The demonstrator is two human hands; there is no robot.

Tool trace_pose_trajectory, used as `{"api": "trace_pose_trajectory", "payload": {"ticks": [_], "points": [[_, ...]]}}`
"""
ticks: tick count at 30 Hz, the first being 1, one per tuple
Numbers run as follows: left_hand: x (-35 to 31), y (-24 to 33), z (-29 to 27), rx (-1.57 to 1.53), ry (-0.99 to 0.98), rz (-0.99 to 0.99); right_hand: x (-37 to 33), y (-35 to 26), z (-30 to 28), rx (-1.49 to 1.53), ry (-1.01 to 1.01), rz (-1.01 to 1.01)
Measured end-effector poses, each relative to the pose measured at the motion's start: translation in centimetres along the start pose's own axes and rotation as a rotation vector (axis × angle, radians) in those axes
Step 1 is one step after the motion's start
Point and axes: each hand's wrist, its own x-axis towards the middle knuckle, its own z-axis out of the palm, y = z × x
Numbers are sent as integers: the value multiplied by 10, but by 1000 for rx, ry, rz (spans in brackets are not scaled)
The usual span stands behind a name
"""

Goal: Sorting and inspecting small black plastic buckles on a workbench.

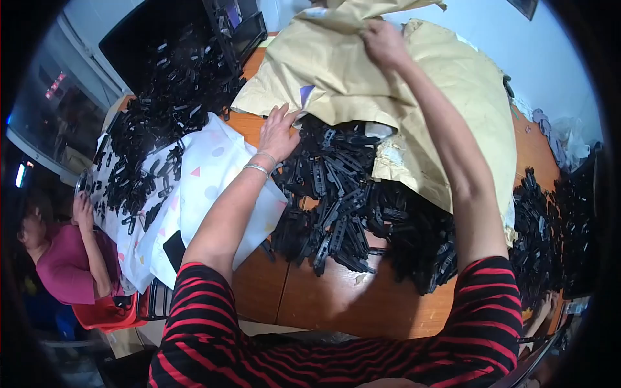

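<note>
A big tan paper sack (336,71) lies across the far side of the wooden table, its mouth facing me. My right hand (386,44) is closed on a fold of the sack near its top. By the sack's left front edge, my left hand (278,134) rests with its fingers stretched out, the fingertips at the paper. Black plastic clip-like parts (333,194), long and narrow, spill in a heap from beneath the sack's mouth toward me. How many parts remain under the paper is hidden.
White patterned cloth (217,158) covers the table's left side, with another pile of small black parts (152,123) beyond. A person in a magenta top (74,262) sits at left above a red basket (107,315). More black parts (537,226) lie at right, near another person's hand (546,307).
</note>
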Motion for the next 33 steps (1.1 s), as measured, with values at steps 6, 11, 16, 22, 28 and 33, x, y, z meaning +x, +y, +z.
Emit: {"api": "trace_pose_trajectory", "payload": {"ticks": [6,11,16,22,28,33], "points": [[-17,27,4,-52,34,-84,-83,-45,26,-132,124,-427],[-29,3,13,21,55,-87,-164,-94,60,-231,-72,-676],[-30,0,-13,112,-96,78,-206,-79,74,-273,-186,-706],[-33,-19,-146,-1076,-89,-381,-221,-72,75,-304,-104,-730],[16,39,-209,-1446,206,-232,-226,-67,75,-227,-15,-688],[52,64,-217,-1477,460,-354,-228,-75,65,-359,-285,-561]]}}
